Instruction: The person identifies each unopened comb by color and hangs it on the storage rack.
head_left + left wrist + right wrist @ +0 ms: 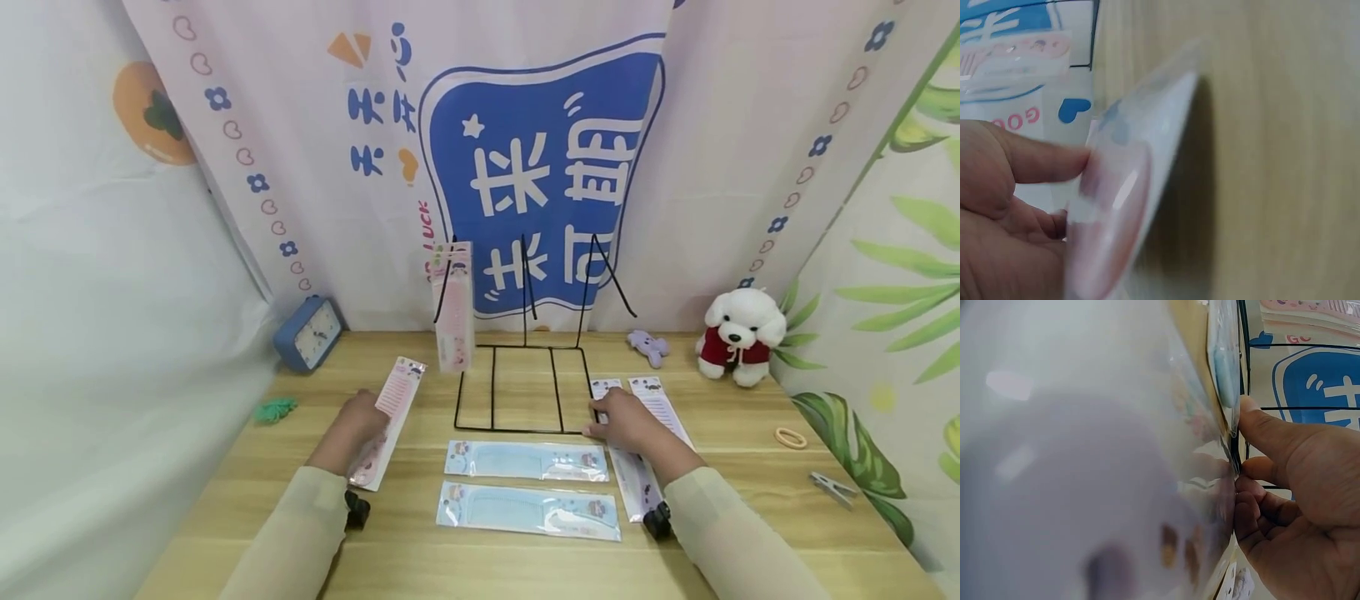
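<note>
My left hand [358,417] pinches the edge of a packaged pink comb [402,385] at the left; in the left wrist view this comb pack [1119,206] stands tilted off the wood. My right hand [628,421] has thumb and fingers at the front right corner of a black wire display rack [525,431], pinching its base wire. From the rack's left prong hang pink comb packs [453,325]. Two packaged purple combs [637,493] lie under and beside my right forearm. Two light blue comb packs [525,461] lie in front of the rack.
A blue clock [309,335] and a green item [275,409] stand at the left. Toward the right are a purple toy-shaped item [648,347], a white plush dog [742,333], a ring [791,438] and a clip [832,487]. A printed curtain [337,250] hangs behind.
</note>
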Motion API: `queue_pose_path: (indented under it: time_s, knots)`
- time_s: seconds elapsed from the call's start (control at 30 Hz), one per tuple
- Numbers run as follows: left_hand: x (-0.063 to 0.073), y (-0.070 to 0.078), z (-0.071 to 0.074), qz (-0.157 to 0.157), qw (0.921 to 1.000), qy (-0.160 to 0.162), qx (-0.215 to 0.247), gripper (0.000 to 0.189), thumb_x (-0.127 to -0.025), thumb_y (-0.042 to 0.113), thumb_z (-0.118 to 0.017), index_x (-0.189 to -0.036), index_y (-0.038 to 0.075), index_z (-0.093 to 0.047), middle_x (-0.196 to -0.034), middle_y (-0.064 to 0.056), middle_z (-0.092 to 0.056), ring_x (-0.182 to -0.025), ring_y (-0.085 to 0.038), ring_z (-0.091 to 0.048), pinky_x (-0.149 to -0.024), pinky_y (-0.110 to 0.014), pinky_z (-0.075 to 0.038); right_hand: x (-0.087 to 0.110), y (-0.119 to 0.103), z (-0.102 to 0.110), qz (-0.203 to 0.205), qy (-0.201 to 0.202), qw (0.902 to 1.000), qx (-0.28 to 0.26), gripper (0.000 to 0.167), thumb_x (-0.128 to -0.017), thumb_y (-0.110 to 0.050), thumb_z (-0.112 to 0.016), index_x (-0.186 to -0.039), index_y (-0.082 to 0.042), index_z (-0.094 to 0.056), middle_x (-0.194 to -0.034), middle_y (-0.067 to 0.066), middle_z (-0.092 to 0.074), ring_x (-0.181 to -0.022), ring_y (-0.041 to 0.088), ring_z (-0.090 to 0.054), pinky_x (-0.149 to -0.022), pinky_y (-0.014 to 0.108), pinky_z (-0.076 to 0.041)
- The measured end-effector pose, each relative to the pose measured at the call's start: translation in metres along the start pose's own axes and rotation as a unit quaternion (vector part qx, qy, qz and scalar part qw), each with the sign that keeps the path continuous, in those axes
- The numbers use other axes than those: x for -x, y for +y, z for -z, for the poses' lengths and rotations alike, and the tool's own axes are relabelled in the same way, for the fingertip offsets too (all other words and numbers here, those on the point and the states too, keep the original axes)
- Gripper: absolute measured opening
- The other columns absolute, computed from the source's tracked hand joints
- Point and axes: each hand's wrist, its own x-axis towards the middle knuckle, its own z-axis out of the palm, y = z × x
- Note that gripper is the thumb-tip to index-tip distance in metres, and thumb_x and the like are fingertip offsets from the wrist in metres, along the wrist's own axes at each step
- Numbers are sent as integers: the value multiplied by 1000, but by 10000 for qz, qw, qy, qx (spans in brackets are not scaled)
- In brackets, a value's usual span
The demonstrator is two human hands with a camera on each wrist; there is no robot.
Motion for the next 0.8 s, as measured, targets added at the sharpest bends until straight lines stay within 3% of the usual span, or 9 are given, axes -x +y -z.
queue_pose_path:
  time_s: [0.2, 0.27, 0.33, 0.37, 0.43, 0.5, 0.6, 0.7, 0.8]
  knots:
    - [-3, -15, 11, 63, 9954, -52, 957, 54, -106, 6, -40, -157, -10, -39, -151, -35, -52, -128, -47, -57, -108, -57, -51, -1, -1, -1, -55, -42, 10000, -29, 65, -102, -31, -80, -152, 4, -60, -150, 33, -58, -143, 53, -54, -119, 64, -47]
    - [-2, -15, 16, 98, 9875, 51, 1571, 52, -110, 8, -42, -160, -5, -37, -155, -33, -49, -134, -46, -55, -113, -58, -49, -1, -1, 0, -75, -21, 10000, -45, 64, -101, -31, -80, -152, 3, -60, -150, 32, -58, -142, 53, -54, -118, 64, -48]
    - [1, -13, 21, 12, 9725, 95, 2328, 48, -113, 9, -42, -160, -1, -38, -154, -27, -51, -132, -39, -56, -111, -50, -50, 0, -2, 1, -67, 6, 10000, -41, 64, -101, -31, -81, -151, 4, -60, -149, 32, -59, -142, 53, -54, -118, 64, -48]
    - [3, -10, 24, -129, 9613, 125, 2749, 45, -114, 7, -43, -158, -1, -40, -149, -22, -54, -128, -33, -57, -109, -44, -52, 0, -2, 1, -65, 16, 10000, -48, 64, -101, -31, -81, -151, 4, -60, -149, 32, -59, -142, 53, -54, -118, 64, -48]
    - [7, -8, 29, -607, 9315, 73, 3585, 35, -114, 2, -45, -149, 0, -46, -136, -10, -62, -120, -21, -60, -103, -32, -54, 0, -2, 1, -40, 31, 10000, -23, 64, -101, -31, -81, -150, 4, -61, -149, 32, -59, -141, 53, -55, -117, 64, -48]
    - [11, -9, 31, -1186, 8936, -212, 4324, 25, -114, -1, -47, -137, 5, -53, -125, 1, -64, -113, -12, -61, -98, -24, -56, 0, -1, 1, -45, 34, 10000, -27, 64, -101, -31, -81, -150, 4, -61, -149, 32, -59, -142, 53, -54, -118, 64, -48]
    - [13, -14, 31, -2141, 8393, -791, 4935, 25, -111, -7, -50, -123, 13, -60, -113, 7, -67, -107, -7, -64, -95, -22, -59, -1, -2, 1, -36, 28, 10000, -19, 64, -100, -32, -81, -150, 4, -62, -149, 33, -59, -141, 53, -54, -118, 64, -48]
    - [14, -18, 30, -2769, 8102, -1349, 4986, 32, -111, -9, -50, -118, 18, -65, -115, 7, -70, -108, -8, -67, -95, -24, -60, -1, -1, 1, -34, 29, 10000, -25, 64, -100, -31, -82, -150, 4, -61, -149, 33, -59, -141, 53, -55, -117, 64, -49]
    - [17, -16, 30, -3197, 7952, -1782, 4834, 35, -110, -10, -50, -119, 19, -67, -120, 7, -71, -111, -8, -68, -97, -25, -61, -1, -1, 0, -29, 39, 10000, -30, 64, -100, -31, -82, -150, 4, -61, -147, 32, -60, -140, 53, -56, -116, 64, -50]
